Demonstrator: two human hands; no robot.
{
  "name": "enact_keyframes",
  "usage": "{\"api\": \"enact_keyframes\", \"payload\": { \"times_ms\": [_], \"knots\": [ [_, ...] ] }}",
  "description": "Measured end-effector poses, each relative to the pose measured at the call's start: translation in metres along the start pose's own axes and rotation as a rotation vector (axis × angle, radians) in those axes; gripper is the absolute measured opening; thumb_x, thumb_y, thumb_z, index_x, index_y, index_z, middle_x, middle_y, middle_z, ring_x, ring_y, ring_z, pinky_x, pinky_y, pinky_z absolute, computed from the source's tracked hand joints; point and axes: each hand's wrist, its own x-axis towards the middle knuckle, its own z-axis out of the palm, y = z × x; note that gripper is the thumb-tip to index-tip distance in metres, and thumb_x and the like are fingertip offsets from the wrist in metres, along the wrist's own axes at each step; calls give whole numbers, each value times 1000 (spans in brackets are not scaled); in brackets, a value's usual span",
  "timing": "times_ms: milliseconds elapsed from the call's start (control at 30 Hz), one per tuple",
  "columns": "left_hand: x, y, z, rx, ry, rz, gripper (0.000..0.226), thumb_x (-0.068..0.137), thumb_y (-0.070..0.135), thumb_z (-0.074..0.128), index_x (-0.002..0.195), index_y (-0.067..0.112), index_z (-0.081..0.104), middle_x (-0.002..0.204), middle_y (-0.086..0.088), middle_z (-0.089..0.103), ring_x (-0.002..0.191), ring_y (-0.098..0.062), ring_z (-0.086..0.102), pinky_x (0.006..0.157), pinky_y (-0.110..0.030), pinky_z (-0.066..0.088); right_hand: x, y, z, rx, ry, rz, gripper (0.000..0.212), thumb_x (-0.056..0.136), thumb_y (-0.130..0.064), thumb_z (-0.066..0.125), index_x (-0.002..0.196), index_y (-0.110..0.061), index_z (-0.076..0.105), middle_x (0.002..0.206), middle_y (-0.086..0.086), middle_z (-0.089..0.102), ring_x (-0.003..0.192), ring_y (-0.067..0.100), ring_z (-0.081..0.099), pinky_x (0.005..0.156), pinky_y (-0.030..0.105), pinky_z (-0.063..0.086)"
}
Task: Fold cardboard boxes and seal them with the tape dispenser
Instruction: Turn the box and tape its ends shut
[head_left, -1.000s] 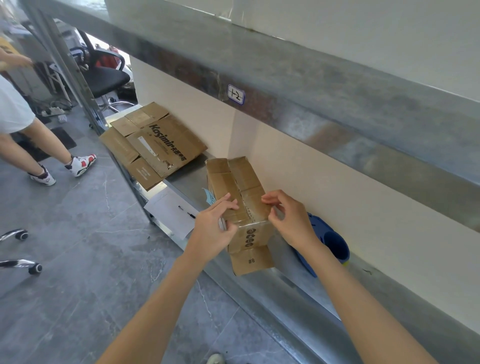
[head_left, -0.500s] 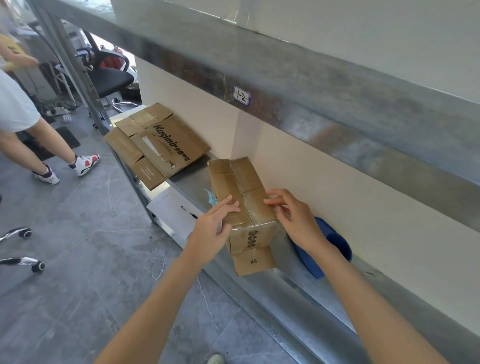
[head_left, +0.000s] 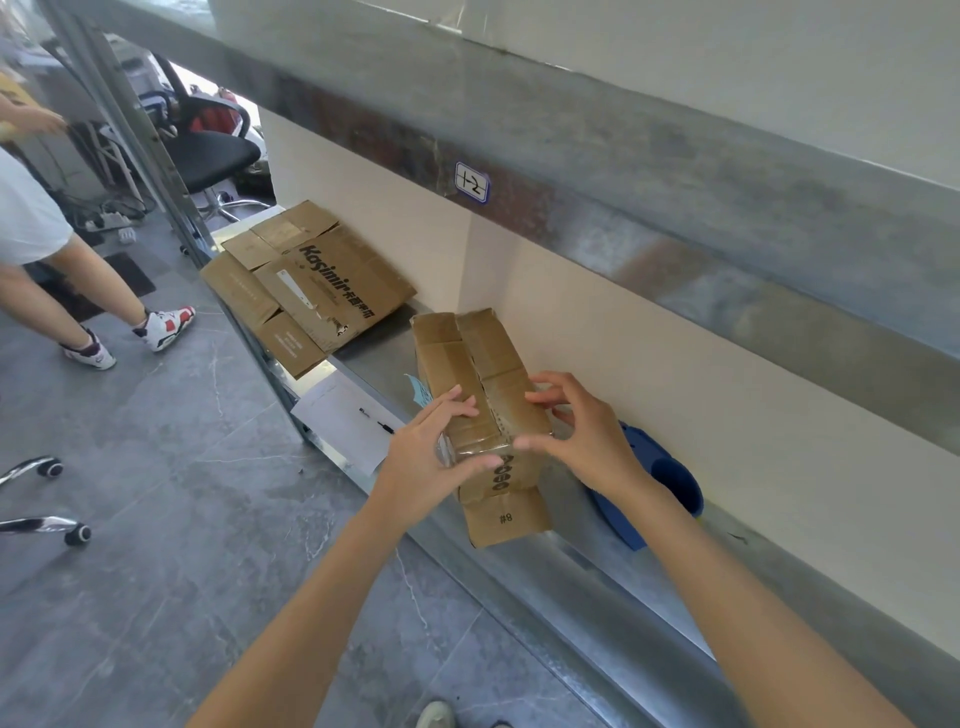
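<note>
A small brown cardboard box (head_left: 475, 364) stands on the metal shelf (head_left: 613, 566), its top flaps closed and a strip of clear tape over the near end. A loose flap marked "#8" hangs at its front. My left hand (head_left: 431, 457) presses on the box's left side and near top edge, thumb over the tape. My right hand (head_left: 582, 431) lies against the right side with spread fingers, fingertips on the top. A blue tape dispenser (head_left: 660, 483) rests on the shelf just right of the box, partly hidden behind my right wrist.
Flattened cardboard boxes (head_left: 311, 286) printed "Kasimir" lie further along the shelf. A white sheet with a pen (head_left: 348, 421) sits at the shelf edge. A person in red-and-white trainers (head_left: 166, 327) stands at left near an office chair (head_left: 213, 150). Chair castors (head_left: 52, 499) are at far left.
Both hands slid toward the near end of the box, smoothing the tape over its edge. The view has come closer to the box.
</note>
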Motion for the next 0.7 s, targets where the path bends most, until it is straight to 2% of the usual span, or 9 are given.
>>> {"api": "enact_keyframes", "payload": {
  "times_ms": [67,133,300,367,533,633,700],
  "knots": [
    [4,0,-6,-1,-84,-27,67,65,59,84,121,31,63,137,27,51,141,7,32,115,-35,36,-1,3,-8,-80,-115,11,92,59,-34,93,137,-42,44,128,-22,57,119,-12,49,102,11,36],
    [7,-2,-12,10,-133,-25,68,63,62,84,121,36,61,140,17,55,141,6,32,115,-42,37,1,5,-16,-123,-169,-13,95,59,-26,93,139,-39,45,131,-20,57,121,-12,48,107,18,35],
    [10,-4,-15,7,-124,5,51,73,38,85,118,28,65,135,15,60,141,5,34,112,-38,41,13,5,-23,-156,-152,-60,75,66,-11,88,132,-30,57,120,-15,64,115,-6,56,108,25,42],
    [10,-4,-14,21,-130,17,50,73,37,84,118,28,64,135,15,60,141,4,34,112,-37,40,14,7,-21,-160,-140,-82,68,66,-11,88,127,-27,61,118,-17,64,112,-5,58,105,25,45],
    [13,-1,-21,17,-195,-7,60,66,49,85,119,32,63,135,21,57,141,7,32,114,-38,37,13,2,-27,-238,-203,-85,79,61,-28,92,131,-31,56,122,-22,60,115,-8,54,100,15,42],
    [11,-2,-14,71,-114,21,54,69,53,83,116,32,65,135,15,60,139,6,36,115,-45,38,11,-2,-17,-304,-125,-122,65,67,-40,87,126,-33,58,117,-22,60,109,-6,55,94,20,45],
    [8,-2,-3,66,-5,50,46,72,44,84,110,24,67,130,12,62,136,6,40,111,-42,43,8,0,-8,-301,-49,-152,50,73,-41,83,117,-30,63,108,-24,58,104,-3,55,90,22,47]
  ]
}}
